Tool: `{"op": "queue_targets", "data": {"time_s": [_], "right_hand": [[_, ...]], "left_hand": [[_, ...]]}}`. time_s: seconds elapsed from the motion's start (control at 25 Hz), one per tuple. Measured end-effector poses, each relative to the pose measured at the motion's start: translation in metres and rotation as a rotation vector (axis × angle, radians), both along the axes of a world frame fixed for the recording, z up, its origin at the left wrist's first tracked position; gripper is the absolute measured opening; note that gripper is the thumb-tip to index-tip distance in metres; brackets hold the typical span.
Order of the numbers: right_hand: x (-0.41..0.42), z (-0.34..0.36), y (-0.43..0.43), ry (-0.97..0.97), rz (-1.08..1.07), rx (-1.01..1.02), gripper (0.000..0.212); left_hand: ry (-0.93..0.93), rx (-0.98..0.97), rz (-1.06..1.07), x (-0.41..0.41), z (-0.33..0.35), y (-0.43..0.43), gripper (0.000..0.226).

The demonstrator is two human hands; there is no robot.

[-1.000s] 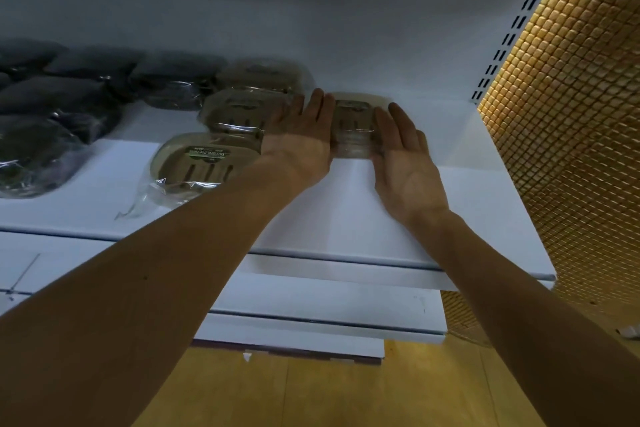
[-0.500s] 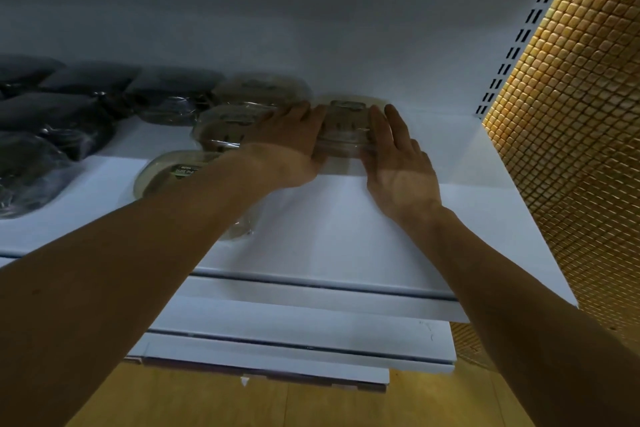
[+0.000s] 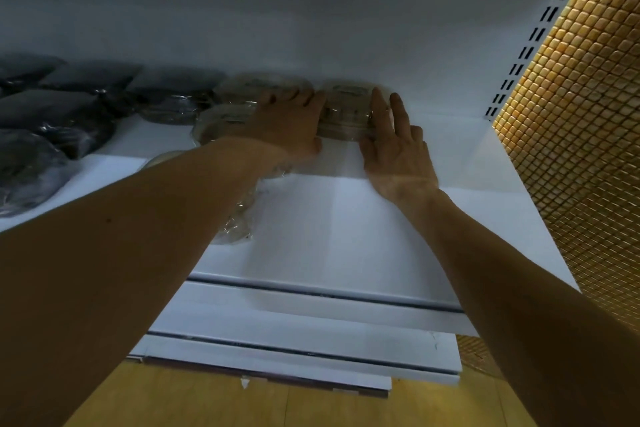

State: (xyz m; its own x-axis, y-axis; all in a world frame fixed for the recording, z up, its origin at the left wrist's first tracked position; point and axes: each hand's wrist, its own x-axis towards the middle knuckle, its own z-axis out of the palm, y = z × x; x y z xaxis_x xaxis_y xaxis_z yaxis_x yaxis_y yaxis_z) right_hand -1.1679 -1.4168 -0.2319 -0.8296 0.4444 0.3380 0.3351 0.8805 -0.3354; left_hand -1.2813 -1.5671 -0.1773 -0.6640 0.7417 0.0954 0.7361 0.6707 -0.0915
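A plastic-wrapped wooden soap dish [image 3: 346, 111] lies at the back of the white shelf [image 3: 346, 236], against the rear wall. My left hand [image 3: 294, 125] lies flat along its left side and my right hand [image 3: 394, 146] along its right side, fingers straight and touching the wrap. Three more wrapped soap dishes lie to the left: one at the back [image 3: 263, 87], one [image 3: 221, 121] partly under my left hand, and one [image 3: 235, 218] mostly hidden by my left forearm.
Several dark wrapped items [image 3: 52, 121] fill the shelf's left part. A gold mosaic wall [image 3: 571, 132] closes the right side, with a slotted upright [image 3: 530, 48] at the corner. Lower white shelves [image 3: 294, 340] jut out beneath, above a yellow wooden floor [image 3: 242, 406].
Both hands have slid the soap dish further back to the rear wall. The view has shifted closer, and my left forearm now covers the nearest dish.
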Motion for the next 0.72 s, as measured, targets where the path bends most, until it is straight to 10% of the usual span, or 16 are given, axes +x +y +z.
{"op": "queue_targets", "data": {"time_s": [0.72], "right_hand": [[0.008, 0.009, -0.009, -0.027, 0.060, -0.059, 0.081]], "left_hand": [[-0.011, -0.027, 0.014, 0.007, -0.001, -0.004, 0.095]]}}
